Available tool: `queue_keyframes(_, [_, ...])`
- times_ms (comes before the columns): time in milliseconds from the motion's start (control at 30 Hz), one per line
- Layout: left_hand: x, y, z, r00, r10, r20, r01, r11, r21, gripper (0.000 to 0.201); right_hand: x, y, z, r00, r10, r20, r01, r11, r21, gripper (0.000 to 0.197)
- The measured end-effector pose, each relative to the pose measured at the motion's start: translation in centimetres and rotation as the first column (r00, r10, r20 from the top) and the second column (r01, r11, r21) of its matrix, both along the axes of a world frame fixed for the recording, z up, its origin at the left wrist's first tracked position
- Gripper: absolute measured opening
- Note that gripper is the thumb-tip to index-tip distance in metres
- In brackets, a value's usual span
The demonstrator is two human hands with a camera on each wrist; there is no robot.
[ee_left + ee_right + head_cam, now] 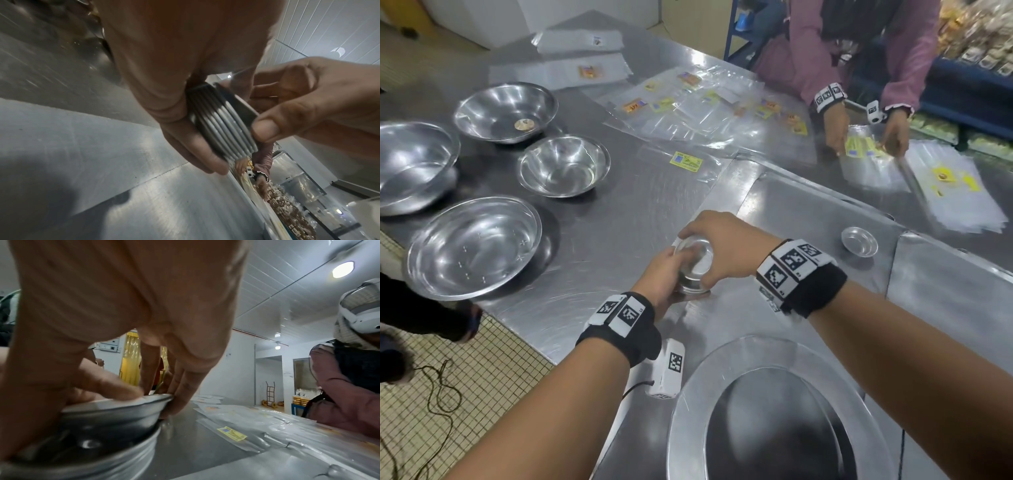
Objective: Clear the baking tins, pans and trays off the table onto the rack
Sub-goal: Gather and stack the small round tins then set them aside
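A stack of small round metal tins (pixel 698 262) stands on the steel table (pixel 619 212), near its middle. My left hand (pixel 662 274) grips the stack's side from the near left; in the left wrist view its fingers wrap the ribbed stack of tins (pixel 222 128). My right hand (pixel 726 246) comes from above and pinches the rim of the top tin (pixel 115 412), which sits tilted in the stack (pixel 92 460) below. One more small tin (pixel 859 241) lies alone to the right on a flat tray (pixel 808 205).
Several large steel bowls (pixel 505 111) stand at the left, near the table edge and the tiled floor. A big round pan (pixel 774 411) lies close in front of me. Across the table another person (pixel 859 61) handles clear plastic bags (pixel 688 102).
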State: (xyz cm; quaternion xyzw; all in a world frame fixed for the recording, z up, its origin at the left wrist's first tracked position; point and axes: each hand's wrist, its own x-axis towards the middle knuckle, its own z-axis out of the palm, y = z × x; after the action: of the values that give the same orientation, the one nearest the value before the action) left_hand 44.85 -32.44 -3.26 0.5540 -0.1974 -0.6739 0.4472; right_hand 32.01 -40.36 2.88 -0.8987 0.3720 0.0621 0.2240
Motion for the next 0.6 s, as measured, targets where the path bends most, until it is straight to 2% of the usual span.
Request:
queue_keyframes(267, [0.2,0.2,-0.5,0.995,0.019,0.093,-0.017,0.999,-0.032,0.041,0.4,1.0,-1.5,0.998,-0.042,0.053,0.039,0.998,0.043,0.095])
queue_keyframes(433, [-0.1,-0.2,-0.2,0.989,-0.012,0.146,0.016,0.999,-0.030,0.040,-1.9,0.6,-1.5,0.988,-0.097,0.116,0.078,0.984,0.161,0.102])
queue_keyframes(533, [-0.4,-0.9,0.1,0.991,-0.013,0.134,0.016,1.000,-0.020,0.037,-4.9,-1.1,-2.2,0.980,-0.190,0.057,0.177,0.968,0.179,0.106])
queue_keyframes(600, [-0.7,-1.4,0.3,0.993,-0.024,0.118,0.025,1.000,-0.012,0.037,-7.8,-2.9,-3.4,0.954,-0.300,0.007,0.296,0.943,0.149,0.097])
